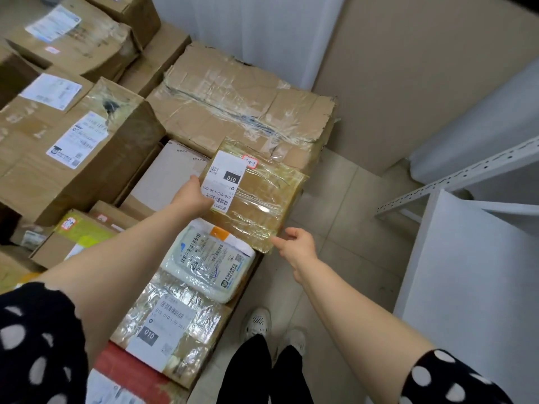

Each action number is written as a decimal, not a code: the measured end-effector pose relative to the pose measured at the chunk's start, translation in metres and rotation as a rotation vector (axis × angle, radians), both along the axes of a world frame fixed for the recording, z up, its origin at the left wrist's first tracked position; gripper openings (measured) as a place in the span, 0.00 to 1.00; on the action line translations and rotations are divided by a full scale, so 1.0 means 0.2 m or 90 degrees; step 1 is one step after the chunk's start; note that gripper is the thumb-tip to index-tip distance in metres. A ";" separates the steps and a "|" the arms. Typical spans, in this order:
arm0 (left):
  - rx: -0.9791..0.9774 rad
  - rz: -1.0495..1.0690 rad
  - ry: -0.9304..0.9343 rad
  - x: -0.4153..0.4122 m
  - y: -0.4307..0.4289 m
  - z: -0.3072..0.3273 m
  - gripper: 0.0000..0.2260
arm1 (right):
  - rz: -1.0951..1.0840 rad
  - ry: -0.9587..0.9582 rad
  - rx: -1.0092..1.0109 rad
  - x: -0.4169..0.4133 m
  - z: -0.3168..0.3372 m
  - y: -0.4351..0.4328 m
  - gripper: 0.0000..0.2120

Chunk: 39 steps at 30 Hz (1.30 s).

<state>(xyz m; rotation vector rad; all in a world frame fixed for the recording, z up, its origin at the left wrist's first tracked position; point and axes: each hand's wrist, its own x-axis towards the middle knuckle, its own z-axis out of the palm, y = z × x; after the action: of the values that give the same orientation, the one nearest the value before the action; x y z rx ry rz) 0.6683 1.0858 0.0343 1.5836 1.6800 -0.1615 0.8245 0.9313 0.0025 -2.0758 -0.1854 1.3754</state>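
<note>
Only the head view here, looking down at a pile of parcels on the floor (335, 199).

The flat brown parcel (262, 199), wrapped in shiny clear tape, is up off the pile and a bit tilted. It sits between the two arms, in front of the big crumpled box (242, 103) and just past the white mailer bag (210, 263). It has a white label reading "010" on its left part and a little pink sticker near the far edge.

The left grip (194, 196) holds the parcel by its left edge, right on the label, with the fingers mostly hidden. The right grip (297, 246) is at the near right corner with fingers loosely bent and not wrapped around anything. The index tip is right at the corner, but I can't tell if it really touches.

Nearer to the person, right after the mailer bag, there's another taped parcel (172, 325), also labelled "010". More cardboard boxes with shipping labels fill the left side. A white shelf unit (466, 272) stands on the right, and the white shoes (258, 322) are on the tiles just beside the pile.
</note>
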 end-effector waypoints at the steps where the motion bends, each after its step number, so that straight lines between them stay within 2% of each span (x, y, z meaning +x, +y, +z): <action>1: 0.022 -0.014 -0.007 0.01 -0.02 0.04 0.18 | 0.011 -0.015 0.004 0.00 0.04 -0.02 0.28; 4: 0.069 -0.066 -0.039 0.02 -0.08 0.15 0.19 | 0.034 -0.066 0.024 0.02 0.17 -0.09 0.28; 9: 0.112 -0.201 0.013 -0.01 -0.26 0.35 0.32 | 0.076 -0.148 0.067 0.00 0.40 -0.21 0.28; 18: 0.243 -0.442 0.115 -0.19 -0.94 0.80 0.32 | 0.131 -0.311 0.123 -0.28 0.85 -0.89 0.31; 28: 0.337 -0.672 0.118 -0.44 -1.61 1.18 0.34 | 0.104 -0.465 0.108 -0.68 1.25 -1.56 0.32; 34: 0.423 -0.794 0.054 -0.55 -1.88 1.39 0.34 | 0.051 -0.598 0.033 -0.94 1.44 -1.91 0.33; 39: 0.471 -0.889 -0.062 -0.82 -2.11 1.53 0.33 | -0.034 -0.717 -0.043 -1.35 1.60 -2.18 0.31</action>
<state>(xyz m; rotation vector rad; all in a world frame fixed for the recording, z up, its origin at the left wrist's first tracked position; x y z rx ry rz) 0.5039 0.6646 0.3402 3.0022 0.2335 -0.1468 0.5542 0.4946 0.3227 -2.6489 -0.5307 0.0403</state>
